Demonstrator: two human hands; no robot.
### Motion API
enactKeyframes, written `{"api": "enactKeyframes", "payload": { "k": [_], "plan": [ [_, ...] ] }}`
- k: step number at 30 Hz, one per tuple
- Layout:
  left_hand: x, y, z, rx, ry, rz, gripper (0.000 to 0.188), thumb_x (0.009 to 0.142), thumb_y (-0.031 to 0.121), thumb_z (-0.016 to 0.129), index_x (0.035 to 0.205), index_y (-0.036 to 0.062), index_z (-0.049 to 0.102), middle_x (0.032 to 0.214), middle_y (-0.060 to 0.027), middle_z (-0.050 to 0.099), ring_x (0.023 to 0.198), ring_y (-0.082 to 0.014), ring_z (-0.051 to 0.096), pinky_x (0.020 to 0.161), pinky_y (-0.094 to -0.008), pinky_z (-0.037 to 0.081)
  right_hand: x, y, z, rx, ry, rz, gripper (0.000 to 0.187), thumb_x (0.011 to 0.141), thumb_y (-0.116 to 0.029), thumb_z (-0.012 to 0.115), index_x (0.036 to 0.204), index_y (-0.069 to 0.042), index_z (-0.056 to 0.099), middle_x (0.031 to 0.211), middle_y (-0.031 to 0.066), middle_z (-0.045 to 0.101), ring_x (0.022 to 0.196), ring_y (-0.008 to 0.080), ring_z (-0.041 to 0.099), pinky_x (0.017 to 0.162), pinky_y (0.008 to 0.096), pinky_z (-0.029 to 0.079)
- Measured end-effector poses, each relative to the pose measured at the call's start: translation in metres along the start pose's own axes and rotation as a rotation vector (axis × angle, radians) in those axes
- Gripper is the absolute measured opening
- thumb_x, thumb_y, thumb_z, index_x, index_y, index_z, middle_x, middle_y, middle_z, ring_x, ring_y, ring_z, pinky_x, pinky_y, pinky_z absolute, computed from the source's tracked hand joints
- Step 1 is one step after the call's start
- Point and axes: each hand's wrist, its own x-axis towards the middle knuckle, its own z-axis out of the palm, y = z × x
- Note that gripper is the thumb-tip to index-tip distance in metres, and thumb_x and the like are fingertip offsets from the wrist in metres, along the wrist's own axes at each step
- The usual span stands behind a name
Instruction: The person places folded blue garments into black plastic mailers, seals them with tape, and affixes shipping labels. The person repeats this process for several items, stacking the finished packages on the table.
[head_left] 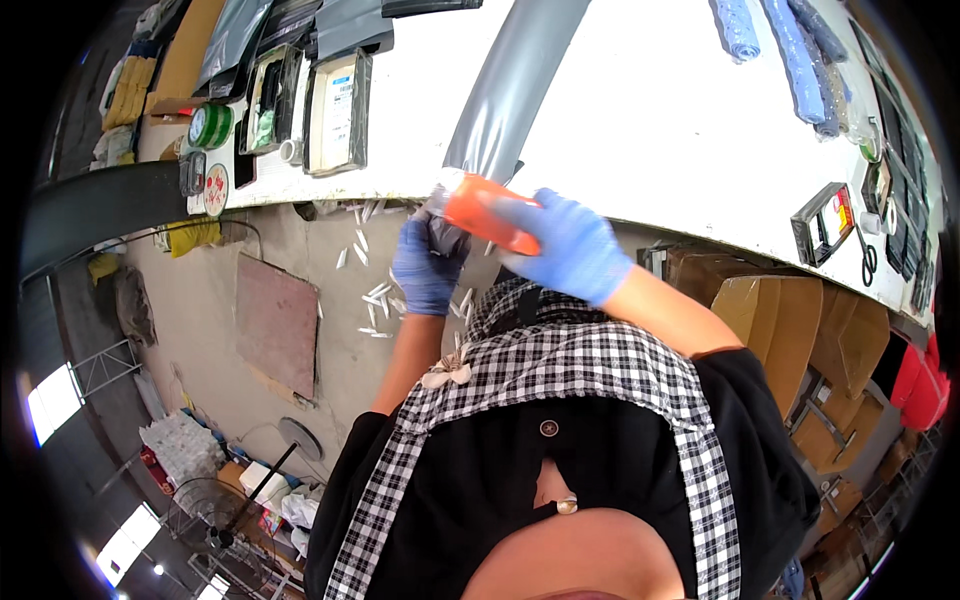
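Note:
Both my hands wear blue gloves and meet at the near edge of the white table. My right hand (578, 245) is closed around an orange hand-held object (490, 213), blurred by motion, so its exact kind cannot be made out. Its pale tip points left, over the end of a long grey plastic-wrapped roll (505, 85) that stretches away across the table. Just under that tip, my left hand (428, 270) grips the gathered dark end of the grey plastic (447, 238). Its fingertips are partly hidden.
Framed trays (338, 112) and a green tape roll (210, 127) sit on the table's left. Rolled blue bundles (795, 60) and scissors (866, 258) are on its right. Small white pieces (378, 292) litter the floor; cardboard boxes (765, 325) stand under the table.

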Motion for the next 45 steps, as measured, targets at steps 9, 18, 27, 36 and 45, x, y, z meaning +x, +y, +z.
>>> {"api": "enactKeyframes", "payload": {
  "k": [9, 18, 27, 36, 45],
  "plan": [
    [0.006, -0.016, -0.011, -1.093, -0.442, -0.625, 0.049, 0.081, 0.031, 0.073, 0.119, 0.0048, 0.059, 0.108, -0.0092, 0.065, 0.095, -0.0172, 0.062, 0.076, -0.0317, 0.054, -0.057, 0.055, 0.022, -0.096, -0.178, 0.121, 0.049, 0.078, -0.030, 0.067, 0.127, -0.028, 0.058, 0.089, 0.0159, 0.063, 0.076, 0.0349, 0.066, 0.070, 0.0435, 0.055],
    [0.017, -0.072, -0.042, -0.530, -0.165, -0.402, 0.066, 0.085, 0.052, 0.062, 0.127, 0.0018, 0.051, 0.109, -0.0161, 0.062, 0.092, -0.0328, 0.061, 0.076, -0.0381, 0.052, -0.042, 0.094, -0.005, 0.386, -0.440, 0.431, 0.054, 0.072, -0.021, 0.074, 0.125, -0.013, 0.065, 0.107, 0.0143, 0.070, 0.101, 0.0256, 0.067, 0.090, 0.0367, 0.052],
    [0.107, 0.078, -0.010, 0.503, -0.460, -0.043, 0.110, 0.069, 0.040, 0.083, 0.147, -0.0058, 0.019, 0.124, -0.0244, 0.050, 0.112, -0.0380, 0.054, 0.095, -0.0440, 0.046, -0.022, 0.191, -0.061, -0.040, 0.268, 0.696, 0.068, 0.080, -0.025, 0.075, 0.139, -0.003, 0.049, 0.117, 0.0214, 0.060, 0.109, 0.0354, 0.060, 0.095, 0.0424, 0.049],
    [0.083, 0.036, -0.065, 0.223, -0.681, -0.173, 0.106, 0.061, 0.047, 0.086, 0.136, -0.0073, 0.034, 0.118, -0.0278, 0.053, 0.103, -0.0422, 0.058, 0.088, -0.0463, 0.051, 0.129, 0.076, 0.093, 1.339, 0.237, 0.644, 0.097, 0.076, -0.027, 0.083, 0.145, 0.010, 0.025, 0.129, 0.0260, 0.054, 0.120, 0.0322, 0.054, 0.099, 0.0339, 0.046],
    [0.149, 0.018, 0.018, -0.399, -0.422, -0.198, 0.091, 0.065, 0.041, 0.084, 0.132, -0.0029, 0.043, 0.111, -0.0209, 0.058, 0.100, -0.0324, 0.061, 0.082, -0.0408, 0.052, 0.183, 0.057, -0.053, 0.934, 0.591, 0.322, 0.082, 0.076, -0.024, 0.079, 0.141, 0.002, 0.035, 0.129, 0.0216, 0.055, 0.119, 0.0279, 0.055, 0.101, 0.0341, 0.045]
  ]
}}
